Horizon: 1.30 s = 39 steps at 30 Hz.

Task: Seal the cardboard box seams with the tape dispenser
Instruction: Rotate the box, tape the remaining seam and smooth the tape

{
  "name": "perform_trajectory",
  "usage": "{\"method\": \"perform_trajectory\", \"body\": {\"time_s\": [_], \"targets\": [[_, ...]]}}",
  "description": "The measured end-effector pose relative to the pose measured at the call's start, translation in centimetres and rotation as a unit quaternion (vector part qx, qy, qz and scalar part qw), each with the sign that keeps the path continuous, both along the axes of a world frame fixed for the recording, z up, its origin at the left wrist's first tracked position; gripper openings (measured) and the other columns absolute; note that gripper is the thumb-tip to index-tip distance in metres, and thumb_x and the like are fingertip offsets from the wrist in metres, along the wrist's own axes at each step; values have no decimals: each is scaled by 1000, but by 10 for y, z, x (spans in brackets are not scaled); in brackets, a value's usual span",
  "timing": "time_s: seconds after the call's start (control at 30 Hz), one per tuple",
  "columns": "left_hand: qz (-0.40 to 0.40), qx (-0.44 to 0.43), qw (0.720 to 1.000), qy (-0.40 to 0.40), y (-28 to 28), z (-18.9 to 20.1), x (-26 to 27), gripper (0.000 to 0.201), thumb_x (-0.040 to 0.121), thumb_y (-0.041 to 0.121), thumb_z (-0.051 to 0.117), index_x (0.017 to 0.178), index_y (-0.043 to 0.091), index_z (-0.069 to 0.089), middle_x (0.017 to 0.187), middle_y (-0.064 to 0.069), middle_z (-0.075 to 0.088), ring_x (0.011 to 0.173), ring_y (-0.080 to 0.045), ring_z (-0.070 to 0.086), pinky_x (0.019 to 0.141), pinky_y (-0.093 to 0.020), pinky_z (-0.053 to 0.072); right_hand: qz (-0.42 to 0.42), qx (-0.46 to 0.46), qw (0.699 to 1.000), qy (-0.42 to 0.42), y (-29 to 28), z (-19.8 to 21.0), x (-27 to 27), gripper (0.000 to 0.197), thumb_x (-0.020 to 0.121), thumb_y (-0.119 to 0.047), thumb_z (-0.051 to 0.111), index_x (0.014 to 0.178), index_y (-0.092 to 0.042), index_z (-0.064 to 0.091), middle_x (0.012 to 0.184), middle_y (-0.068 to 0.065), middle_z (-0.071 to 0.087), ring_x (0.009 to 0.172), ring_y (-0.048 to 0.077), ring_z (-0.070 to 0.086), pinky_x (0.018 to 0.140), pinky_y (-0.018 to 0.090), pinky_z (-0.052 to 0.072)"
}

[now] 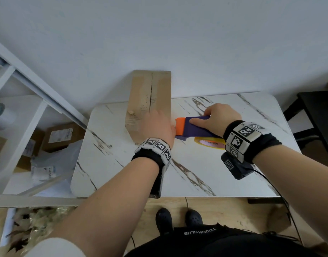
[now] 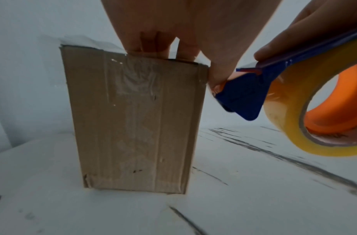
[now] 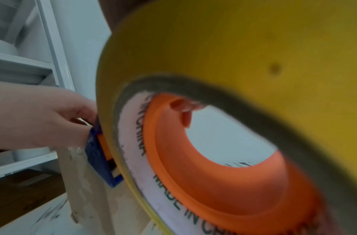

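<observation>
To your left stands a white shelf unit (image 1: pixel 20 101) with parcels on its lower levels; it plays no part here. The cardboard box (image 1: pixel 150 101) stands upright near the back edge of the tabletop (image 1: pixel 196 175), close to the wall, its top seam facing up so you can run tape along it. That centre seam looks still untaped along the top, though the near face already carries wrinkled clear tape.

Your left hand (image 1: pixel 157 127) rests on the box's near top edge, fingers (image 2: pixel 147 46) lying over the rim, which I judge steadies the tall, narrow box against tipping. Its thumb reaches toward the dispenser's nose, probably pinning the tape's free end; whether it pinches the tape, I cannot tell.

Just right of the box, your right hand (image 1: pixel 220 119) grips the blue tape dispenser (image 1: pixel 196 128), fingers curled over its body, orange blade end touching or almost touching the box's corner. The yellow tape roll (image 3: pixel 233 55) hangs beneath, clear of the tabletop, so it can turn freely.
</observation>
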State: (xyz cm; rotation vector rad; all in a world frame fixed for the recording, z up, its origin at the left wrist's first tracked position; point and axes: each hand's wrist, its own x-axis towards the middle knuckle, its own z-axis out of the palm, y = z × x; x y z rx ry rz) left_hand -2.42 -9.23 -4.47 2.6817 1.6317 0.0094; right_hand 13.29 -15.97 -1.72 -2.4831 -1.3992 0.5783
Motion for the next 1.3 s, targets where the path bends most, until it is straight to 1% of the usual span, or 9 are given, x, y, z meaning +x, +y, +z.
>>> {"method": "perform_trajectory", "body": {"time_s": [0.13, 0.37, 0.53, 0.67, 0.73, 0.8, 0.9, 1.07, 1.3], "targets": [[16, -12, 1000, -11, 7, -4, -7, 47, 91, 35, 45, 130, 9, 41, 127, -11, 46, 117, -28, 40, 99, -35, 34, 13, -21, 999, -28, 16, 3, -10, 52, 80, -61, 52, 74, -12, 67, 73, 4, 58, 75, 25, 54, 60, 27, 38], [27, -29, 999, -18, 10, -2, -11, 45, 91, 36, 46, 127, 10, 43, 125, -12, 48, 117, -29, 41, 98, -35, 35, -5, -32, 999, -40, 37, 16, -21, 49, 78, -56, 60, 57, -16, 43, 61, 0, 47, 69, 26, 52, 51, 24, 32], [35, -34, 999, -20, 11, -1, -9, 40, 91, 33, 46, 123, 9, 46, 123, -12, 48, 115, -30, 42, 96, -36, 36, 19, -25, 995, -99, 41, 31, -30, 48, 81, -51, 61, 59, -16, 38, 65, 1, 47, 71, 26, 50, 63, 30, 39], [24, -27, 999, -12, 12, 1, -8, 38, 91, 29, 46, 122, 8, 47, 122, -12, 50, 114, -29, 43, 97, -35, 36, 50, -13, 984, -172, 38, 27, -36, 18, 88, -31, 57, 86, -15, 62, 96, 8, 65, 84, 28, 58, 72, 31, 44], [25, -23, 999, -9, 9, -1, -10, 38, 91, 28, 45, 123, 7, 47, 123, -13, 50, 114, -29, 44, 96, -36, 37, 63, -67, 973, -211, 27, 6, -34, 22, 89, -22, 54, 106, -15, 66, 112, 7, 67, 102, 28, 62, 82, 34, 46], [13, 0, 1000, -2, 9, -3, -12, 40, 92, 31, 43, 124, 7, 46, 122, -12, 51, 111, -29, 46, 94, -36, 38, 20, -105, 979, -172, 16, -15, -26, 26, 91, -28, 51, 108, -14, 65, 106, 7, 66, 101, 29, 62, 80, 33, 45], [12, 7, 1000, -16, 10, -5, -13, 40, 90, 34, 46, 121, 9, 48, 120, -12, 51, 110, -29, 45, 93, -36, 39, -21, -127, 980, -149, 10, -34, -18, 27, 93, -32, 42, 100, -13, 62, 70, 3, 50, 76, 26, 52, 67, 30, 37], [4, 1, 1000, -21, 10, -2, -18, 51, 88, 40, 48, 130, 11, 43, 124, -11, 49, 113, -28, 42, 92, -36, 39, 2, -86, 984, -158, 12, -56, -27, 26, 98, -32, 36, 107, -12, 50, 92, 9, 66, 75, 29, 57, 66, 32, 34], [-53, -96, 993, -31, 21, 6, -40, 87, 74, 54, 66, 141, 13, 29, 143, -8, 34, 129, -28, 30, 107, -35, 29, -6, -99, 992, -82, 5, -84, -53, 32, 99, -30, 37, 122, -8, 37, 76, 11, 63, 59, 25, 48, 47, 26, 25]]}}
